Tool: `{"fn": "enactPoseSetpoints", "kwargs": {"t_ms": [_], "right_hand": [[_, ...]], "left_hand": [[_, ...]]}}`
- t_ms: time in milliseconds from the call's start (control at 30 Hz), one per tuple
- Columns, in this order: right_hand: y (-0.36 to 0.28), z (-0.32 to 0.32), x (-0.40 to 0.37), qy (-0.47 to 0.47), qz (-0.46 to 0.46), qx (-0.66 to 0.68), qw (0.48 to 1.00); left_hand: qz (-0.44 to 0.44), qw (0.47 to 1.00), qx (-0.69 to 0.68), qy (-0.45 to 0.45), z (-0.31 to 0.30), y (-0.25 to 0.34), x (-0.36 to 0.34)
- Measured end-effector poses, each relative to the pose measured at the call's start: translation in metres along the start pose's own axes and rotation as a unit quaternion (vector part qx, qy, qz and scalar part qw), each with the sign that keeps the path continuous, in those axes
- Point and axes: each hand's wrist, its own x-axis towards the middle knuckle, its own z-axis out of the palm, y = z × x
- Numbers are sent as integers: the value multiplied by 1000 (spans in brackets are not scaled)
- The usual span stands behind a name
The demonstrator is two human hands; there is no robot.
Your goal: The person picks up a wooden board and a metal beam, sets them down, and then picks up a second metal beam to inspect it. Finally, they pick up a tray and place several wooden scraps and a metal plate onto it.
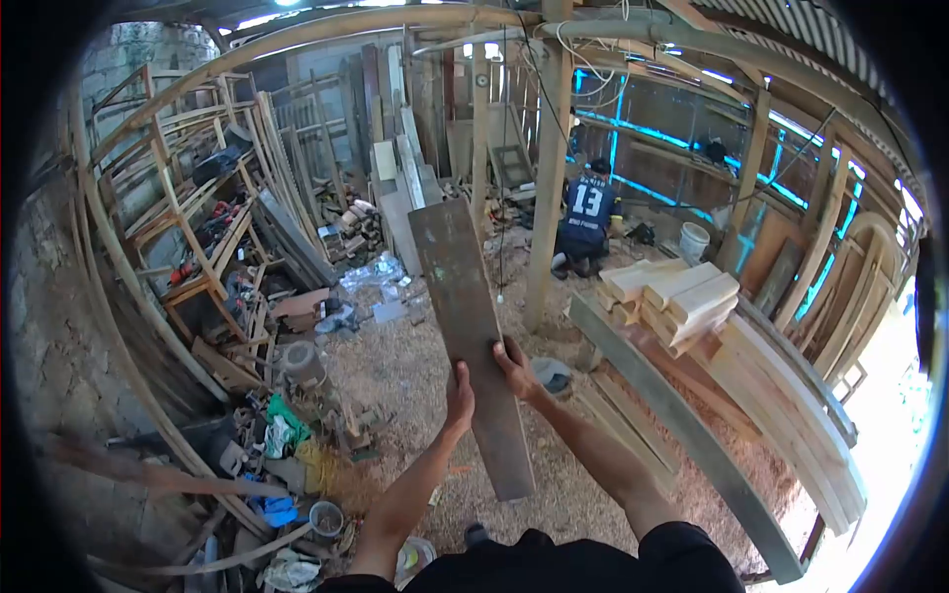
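Observation:
Both hands hold a long dark wooden plank (460,277) in front of me, its far end raised and leaning a little to the left. My left hand (460,397) grips its left edge, thumb up along the side. On the opposite edge, slightly higher, sits my right hand (517,372), thumb pressed against the wood. The fingers behind the plank are hidden. Its near end points down over the shavings-covered floor (395,366).
At right, a stack of pale planks (682,296) rests beside a long grey beam (682,425). A wooden post (549,198) stands ahead. Beyond it a person in a numbered shirt (589,208) is low to the floor. Clutter and a green bag (284,427) lie at left.

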Motion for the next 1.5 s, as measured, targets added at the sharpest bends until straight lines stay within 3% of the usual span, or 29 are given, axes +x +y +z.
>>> {"fn": "enactPoseSetpoints", "kwargs": {"t_ms": [100,200,267,367,433,533,567,633,667,733,767,933,1000,1100,1133,1200,1233,1500], "right_hand": [[4,5,43,-35,-31,-63,997],[17,19,75,32,-55,-113,992],[34,23,101,-7,-62,-111,992],[54,36,141,-2,-70,-62,996],[61,37,169,-6,-30,-50,998],[123,50,248,9,-83,0,997],[125,50,269,-8,-89,5,996],[120,50,313,-78,-41,168,982],[122,54,338,-107,-45,168,979],[129,55,384,-110,-23,234,966],[132,55,406,-152,-41,265,951],[140,56,504,-198,-38,232,952],[137,55,535,-201,-96,184,957],[142,48,578,-198,-154,81,964],[145,49,591,-210,-145,82,963],[159,46,620,-259,-93,210,938],[173,41,639,-283,-52,207,935],[220,43,793,-169,-33,122,977]], "left_hand": [[-13,997,-71,-21,-9,-4,54],[35,999,-10,12,-13,-3,88],[59,997,1,53,-13,-1,105],[60,994,57,70,-22,-2,137],[1,996,81,46,-23,-4,166],[38,991,112,59,-28,-23,229],[45,990,113,76,-30,-31,252],[117,986,118,25,-36,-43,304],[126,984,118,53,-40,-46,329],[84,991,100,27,-39,-49,369],[84,983,133,91,-30,-45,381],[91,978,127,139,-24,-55,470],[131,955,143,224,-15,-44,502],[184,947,125,233,-7,-41,551],[175,945,125,245,-5,-46,563],[115,949,135,260,-4,-68,597],[127,951,110,259,-3,-80,616],[142,959,49,240,23,-86,773]]}}
